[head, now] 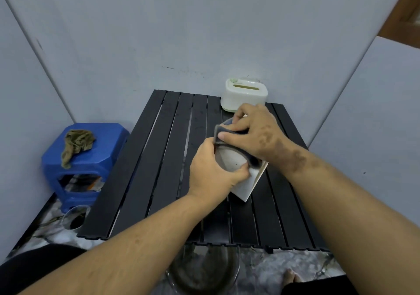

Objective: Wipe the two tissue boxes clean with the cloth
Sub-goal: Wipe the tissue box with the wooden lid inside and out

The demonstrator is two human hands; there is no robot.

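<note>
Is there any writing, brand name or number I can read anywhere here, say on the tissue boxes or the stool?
None can be read.
White tissue box in the hands: no print shows.
Rounded tissue box at the table's far edge: plain, only a slot.
Blue stool: no label shows.

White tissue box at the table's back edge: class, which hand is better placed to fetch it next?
Probably the right hand: it holds the cloth just before that white tissue box; the left hand grips the tilted box.
</note>
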